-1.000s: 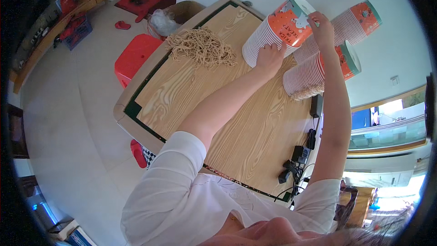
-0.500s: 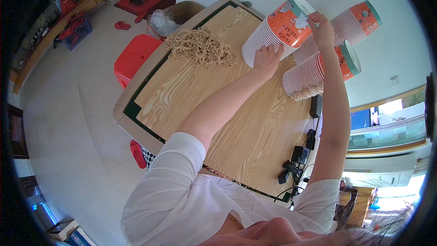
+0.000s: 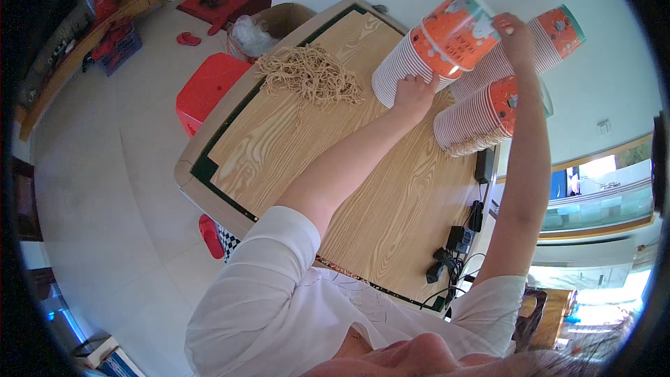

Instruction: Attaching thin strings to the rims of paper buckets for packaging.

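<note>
One orange-printed paper bucket point(image 3: 455, 19) sits partly raised from the left stack of paper buckets point(image 3: 399, 70) on the far right of the wood-grain table point(image 3: 349, 188), its rim pinched by the right hand point(image 3: 517, 42). Half-curled, the left hand point(image 3: 415, 96) touches that stack's near side (whether it grips, I cannot tell). Two more bucket stacks point(image 3: 467, 120) stand to the right; tangled beige twine point(image 3: 314, 77) lies far left.
</note>
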A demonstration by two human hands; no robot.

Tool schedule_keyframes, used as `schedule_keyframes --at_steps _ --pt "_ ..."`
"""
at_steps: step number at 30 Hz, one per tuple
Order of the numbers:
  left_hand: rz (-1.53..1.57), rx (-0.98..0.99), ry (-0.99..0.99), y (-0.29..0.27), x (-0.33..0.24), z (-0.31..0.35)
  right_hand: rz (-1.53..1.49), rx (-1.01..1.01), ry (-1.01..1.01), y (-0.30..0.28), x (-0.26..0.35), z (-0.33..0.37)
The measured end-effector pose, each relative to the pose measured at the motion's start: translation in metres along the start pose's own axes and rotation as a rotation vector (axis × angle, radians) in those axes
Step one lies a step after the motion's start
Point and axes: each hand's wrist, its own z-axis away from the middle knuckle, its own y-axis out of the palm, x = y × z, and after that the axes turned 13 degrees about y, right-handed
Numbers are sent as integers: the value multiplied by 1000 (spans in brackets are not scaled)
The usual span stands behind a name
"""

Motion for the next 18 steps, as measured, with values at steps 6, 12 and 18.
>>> schedule_keyframes --at_steps 6,12,18 --pt "177 -268 28 14 29 23 -241 -281 -35 -100 -5 -18" --pt "2185 -413 -544 -72 35 146 -880 -559 294 -111 5 131" --pt "2167 -525 -683 -88 26 233 -1798 122 679 20 -7 264"
